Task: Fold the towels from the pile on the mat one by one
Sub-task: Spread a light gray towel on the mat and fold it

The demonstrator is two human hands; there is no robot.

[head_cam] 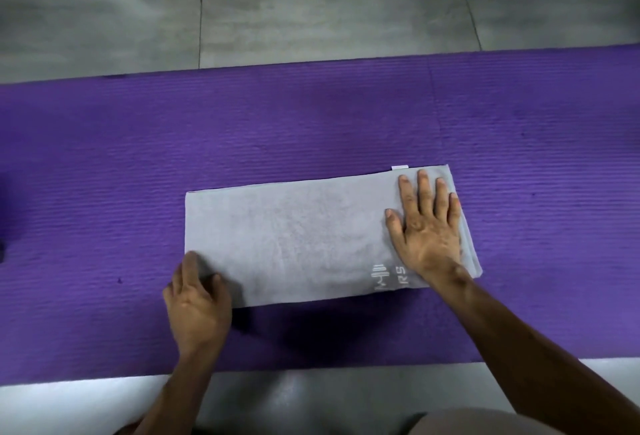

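Right hand [427, 227] flat (fingers spread) on towel [294, 244]; left hand [197, 303] pinches its corner.

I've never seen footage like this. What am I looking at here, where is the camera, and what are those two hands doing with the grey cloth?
There is no machine here: a person works with bare hands, and the single picture comes from a wide-angle camera worn on the head, looking forward and down. That is why the arms enter from the bottom edge.

On the tiled floor lies a purple mat. On it rests a grey towel, already folded into a long rectangle, with pale stitched lettering near its right end and a small white tag at its far edge.

The right hand lies flat on the towel's right end, fingers straight and spread, pressing it down. The left hand is at the near left corner, its fingers curled at the edge; the grip looks like a pinch on that corner. The pile of other towels is not in view.
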